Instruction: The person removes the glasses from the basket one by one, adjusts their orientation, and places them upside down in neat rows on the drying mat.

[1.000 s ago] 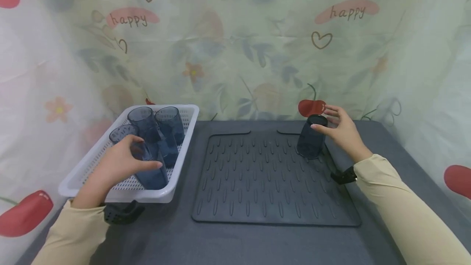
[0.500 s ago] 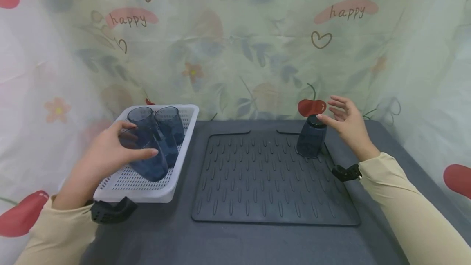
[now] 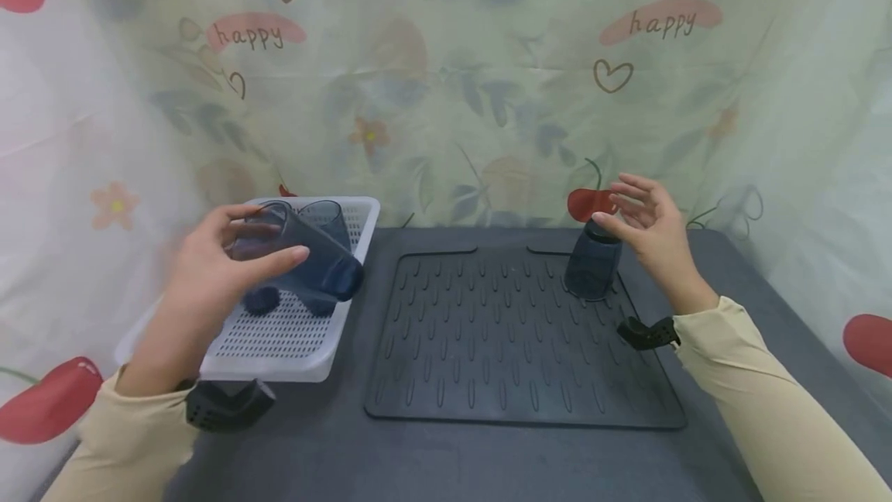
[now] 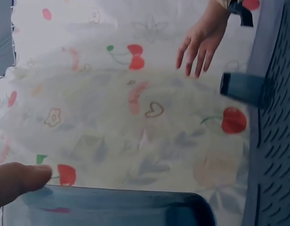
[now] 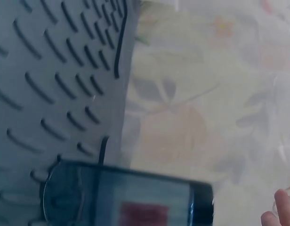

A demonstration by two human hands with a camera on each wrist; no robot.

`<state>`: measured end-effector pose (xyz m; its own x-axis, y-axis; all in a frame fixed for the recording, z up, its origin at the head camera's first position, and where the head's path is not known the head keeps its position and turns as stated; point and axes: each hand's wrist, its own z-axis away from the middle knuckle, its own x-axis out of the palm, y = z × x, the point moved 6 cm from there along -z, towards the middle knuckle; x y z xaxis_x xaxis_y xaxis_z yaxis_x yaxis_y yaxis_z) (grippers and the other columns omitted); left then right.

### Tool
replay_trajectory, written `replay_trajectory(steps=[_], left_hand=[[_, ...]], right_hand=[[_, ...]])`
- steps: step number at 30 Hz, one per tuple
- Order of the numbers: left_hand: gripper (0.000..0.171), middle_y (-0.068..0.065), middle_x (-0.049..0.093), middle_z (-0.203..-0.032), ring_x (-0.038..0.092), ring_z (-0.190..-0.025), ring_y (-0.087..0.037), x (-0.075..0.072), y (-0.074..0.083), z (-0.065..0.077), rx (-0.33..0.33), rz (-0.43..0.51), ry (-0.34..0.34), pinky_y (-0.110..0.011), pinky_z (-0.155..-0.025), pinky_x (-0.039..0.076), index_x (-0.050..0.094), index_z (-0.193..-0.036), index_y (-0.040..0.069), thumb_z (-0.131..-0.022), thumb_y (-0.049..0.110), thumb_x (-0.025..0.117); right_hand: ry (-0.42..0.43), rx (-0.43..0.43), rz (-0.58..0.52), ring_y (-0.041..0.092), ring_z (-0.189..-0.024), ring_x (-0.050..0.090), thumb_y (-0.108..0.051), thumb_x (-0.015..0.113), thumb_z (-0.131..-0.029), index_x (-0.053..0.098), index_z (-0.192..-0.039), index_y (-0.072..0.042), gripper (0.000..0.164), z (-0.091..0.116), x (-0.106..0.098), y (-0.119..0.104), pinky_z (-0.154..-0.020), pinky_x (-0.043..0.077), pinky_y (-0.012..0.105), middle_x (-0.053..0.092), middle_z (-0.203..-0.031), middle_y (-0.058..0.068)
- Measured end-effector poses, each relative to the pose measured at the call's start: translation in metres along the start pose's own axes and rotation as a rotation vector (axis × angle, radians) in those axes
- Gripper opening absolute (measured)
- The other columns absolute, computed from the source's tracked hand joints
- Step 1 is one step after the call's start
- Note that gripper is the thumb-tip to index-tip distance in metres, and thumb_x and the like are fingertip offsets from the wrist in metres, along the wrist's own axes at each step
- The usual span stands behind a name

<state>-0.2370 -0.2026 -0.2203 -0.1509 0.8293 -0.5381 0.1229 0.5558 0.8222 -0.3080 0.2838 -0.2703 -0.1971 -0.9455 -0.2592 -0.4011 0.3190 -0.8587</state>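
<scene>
My left hand (image 3: 209, 262) grips a blue tinted drinking glass (image 3: 317, 258) over the basket, tilted with its thick base towards the right. In the left wrist view this glass (image 4: 112, 207) fills the bottom, with my thumb (image 4: 27, 179) along it. A second blue glass (image 3: 592, 266) stands upside down at the back right of the black drying mat (image 3: 488, 331). My right hand (image 3: 651, 242) is beside its raised base, fingers spread and holding nothing. The left wrist view shows this hand (image 4: 204, 40) apart from the glass (image 4: 246, 89).
A white perforated basket (image 3: 307, 370) stands left of the mat. More blue glasses sit in it, one at the back (image 3: 327, 215), partly hidden behind the held glass. A dark grey cloth (image 3: 446, 463) covers the table; a printed curtain (image 3: 446, 99) hangs behind and at both sides.
My left hand has lifted its glass up from among the others in the basket and tipped its base rightwards. My right hand has loosened from the upside-down glass and risen slightly.
</scene>
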Motion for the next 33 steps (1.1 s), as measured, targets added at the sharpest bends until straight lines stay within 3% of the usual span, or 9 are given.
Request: replay_trajectory(steps=[5, 12, 15, 18, 26, 33], left_hand=[[0.07, 0.0, 0.05, -0.129, 0.055, -0.11, -0.008, 0.019, 0.006, 0.003, 0.041, 0.182, -0.006, -0.024, -0.073, 0.053, 0.038, -0.142, 0.022, -0.084, 0.034, 0.076], [0.065, -0.006, 0.046, -0.134, 0.055, -0.111, -0.01, 0.053, 0.01, 0.004, 0.044, 0.458, -0.021, -0.022, -0.076, 0.055, 0.034, -0.142, 0.012, -0.089, 0.019, 0.07], [0.057, -0.007, 0.046, -0.132, 0.057, -0.109, -0.014, 0.067, 0.013, 0.003, 0.049, 0.589, -0.013, -0.025, -0.077, 0.057, 0.036, -0.138, 0.009, -0.09, 0.011, 0.067], [0.055, -0.009, 0.044, -0.134, 0.056, -0.113, -0.018, 0.08, 0.016, 0.004, 0.051, 0.663, -0.012, -0.028, -0.077, 0.057, 0.035, -0.138, 0.006, -0.091, 0.007, 0.064], [0.059, -0.011, 0.035, -0.146, 0.048, -0.124, -0.026, 0.109, 0.019, -0.002, 0.012, 0.718, -0.077, -0.034, -0.08, 0.057, 0.031, -0.142, 0.006, -0.092, 0.009, 0.061], [0.06, -0.011, 0.036, -0.146, 0.042, -0.13, -0.024, 0.132, 0.012, -0.001, -0.005, 0.733, -0.105, -0.048, -0.086, 0.055, 0.032, -0.14, 0.006, -0.09, 0.01, 0.064]], right_hand=[[-0.021, -0.032, -0.142, 0.014, -0.124, 0.05, -0.005, 0.071, -0.087, 0.044, -0.141, -0.018, 0.062, 0.006, 0.01, -0.011, -0.1, 0.043, 0.015, 0.052, -0.133, 0.001], [-0.066, -0.101, -0.202, 0.006, -0.12, 0.053, -0.001, 0.069, -0.087, 0.046, -0.139, -0.016, 0.059, 0.015, 0.026, -0.023, -0.102, 0.041, 0.014, 0.053, -0.131, -0.001], [-0.091, -0.142, -0.215, 0.007, -0.121, 0.052, 0.002, 0.068, -0.087, 0.046, -0.139, -0.015, 0.059, 0.019, 0.033, -0.028, -0.104, 0.04, 0.015, 0.052, -0.135, 0.004], [-0.126, -0.167, -0.221, 0.011, -0.126, 0.051, 0.002, 0.068, -0.087, 0.045, -0.14, -0.014, 0.061, 0.022, 0.04, -0.033, -0.106, 0.038, 0.017, 0.049, -0.139, 0.01], [-0.25, -0.17, -0.249, 0.018, -0.138, 0.04, 0.008, 0.066, -0.086, 0.036, -0.146, -0.008, 0.069, 0.033, 0.068, -0.041, -0.113, 0.032, 0.022, 0.042, -0.145, 0.014], [-0.362, -0.17, -0.237, 0.015, -0.14, 0.037, 0.006, 0.069, -0.084, 0.033, -0.15, -0.017, 0.079, 0.043, 0.093, -0.042, -0.114, 0.032, 0.027, 0.038, -0.15, 0.003]])
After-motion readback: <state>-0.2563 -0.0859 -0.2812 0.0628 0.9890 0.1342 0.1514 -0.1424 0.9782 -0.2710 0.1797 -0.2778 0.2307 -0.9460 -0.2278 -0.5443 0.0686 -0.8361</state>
